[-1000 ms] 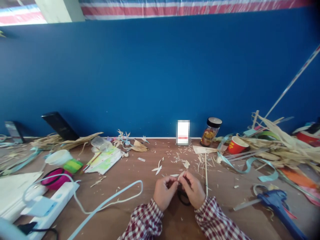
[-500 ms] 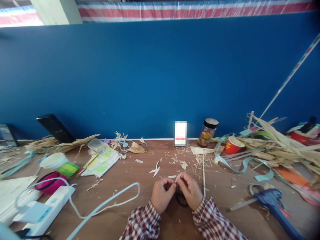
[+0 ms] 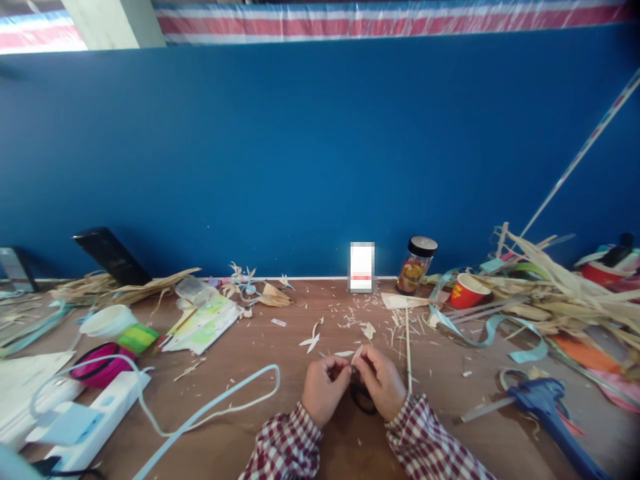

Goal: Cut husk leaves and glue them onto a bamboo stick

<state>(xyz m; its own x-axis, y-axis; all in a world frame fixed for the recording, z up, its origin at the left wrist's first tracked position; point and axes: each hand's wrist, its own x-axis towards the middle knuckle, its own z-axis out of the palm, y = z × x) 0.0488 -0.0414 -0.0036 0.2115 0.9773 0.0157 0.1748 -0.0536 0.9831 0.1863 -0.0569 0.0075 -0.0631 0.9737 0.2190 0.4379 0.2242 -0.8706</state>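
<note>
My left hand (image 3: 326,385) and my right hand (image 3: 381,383) meet fingertip to fingertip just above the brown table, both closed in a pinch. Between their fingertips is a small pale piece of husk (image 3: 357,354), mostly covered by the fingers. Under the right hand a black loop (image 3: 362,399) shows; the rest of it is hidden, so its kind cannot be told. Cut pale husk petals (image 3: 313,343) lie just beyond the left hand. A thin stick (image 3: 408,347) with a flat husk piece (image 3: 397,301) at its far end lies right of my right hand.
A blue glue gun (image 3: 543,397) lies at the right, near a red paper cup (image 3: 469,291) and heaped dry husks (image 3: 550,273). A lidded jar (image 3: 417,267) stands by the blue partition (image 3: 300,147). White cable (image 3: 210,405) and a power strip (image 3: 107,420) occupy the left.
</note>
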